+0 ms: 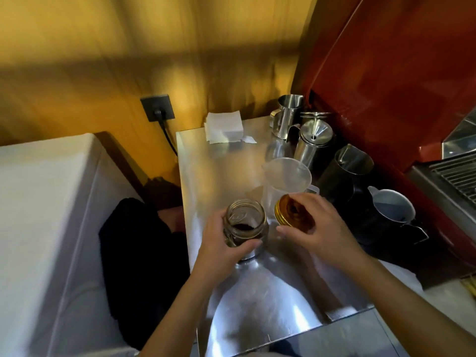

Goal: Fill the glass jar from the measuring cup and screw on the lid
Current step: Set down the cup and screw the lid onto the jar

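Left hand [221, 243] grips open jar [244, 222]; right hand [316, 228] holds lid [293, 212] beside it.

The worktop [213, 161] lies bare left of the measuring cup [286, 184]; steel pitchers [313, 143] crowd its right edge, napkins [224, 127] the back, and the jar [244, 222] stands near the front.

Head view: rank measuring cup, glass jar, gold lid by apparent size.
1. measuring cup, clearly largest
2. glass jar, partly covered by the left hand
3. gold lid, in the right hand, partly hidden; smallest
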Demonstrator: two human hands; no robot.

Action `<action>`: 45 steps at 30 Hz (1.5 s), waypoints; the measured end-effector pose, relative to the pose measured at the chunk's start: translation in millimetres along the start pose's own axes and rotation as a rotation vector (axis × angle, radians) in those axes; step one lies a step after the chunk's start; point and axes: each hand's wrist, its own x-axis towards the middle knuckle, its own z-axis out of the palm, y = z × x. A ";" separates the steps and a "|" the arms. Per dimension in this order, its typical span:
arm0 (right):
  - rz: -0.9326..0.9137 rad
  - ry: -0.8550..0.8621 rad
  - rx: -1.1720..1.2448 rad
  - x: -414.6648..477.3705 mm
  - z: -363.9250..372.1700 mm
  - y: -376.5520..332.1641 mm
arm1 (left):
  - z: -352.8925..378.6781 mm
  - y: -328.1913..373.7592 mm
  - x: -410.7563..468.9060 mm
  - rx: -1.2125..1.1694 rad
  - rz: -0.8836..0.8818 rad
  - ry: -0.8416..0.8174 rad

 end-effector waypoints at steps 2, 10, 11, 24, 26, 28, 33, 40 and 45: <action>-0.069 0.030 0.012 7.5 2.0 -15.0 | -0.1 2.5 -1.0 -0.016 -0.013 0.006; -0.299 -0.071 -0.077 25.5 28.9 -44.9 | -1.4 9.8 -4.9 -0.082 -0.041 0.043; -0.320 -0.095 -0.097 26.8 31.1 -44.8 | -1.5 10.0 -5.0 -0.079 -0.043 0.044; -0.452 -0.236 -0.159 41.9 31.9 -43.0 | -0.7 5.4 -1.2 -0.076 -0.039 0.016; -0.473 -0.261 -0.165 45.6 29.8 -43.7 | -1.8 4.3 0.3 -0.081 -0.040 -0.003; -0.491 -0.295 -0.184 50.3 27.0 -43.6 | -3.9 4.2 1.7 -0.084 -0.039 -0.029; -0.511 -0.372 -0.195 57.0 21.1 -47.1 | -10.5 6.5 5.0 -0.117 -0.047 -0.097; -0.560 -0.464 -0.222 58.9 16.6 -47.2 | -19.3 0.3 12.8 -0.132 -0.057 -0.213; -0.556 -0.324 -0.285 46.7 23.6 -46.7 | -13.8 -0.9 7.8 -0.119 -0.033 -0.152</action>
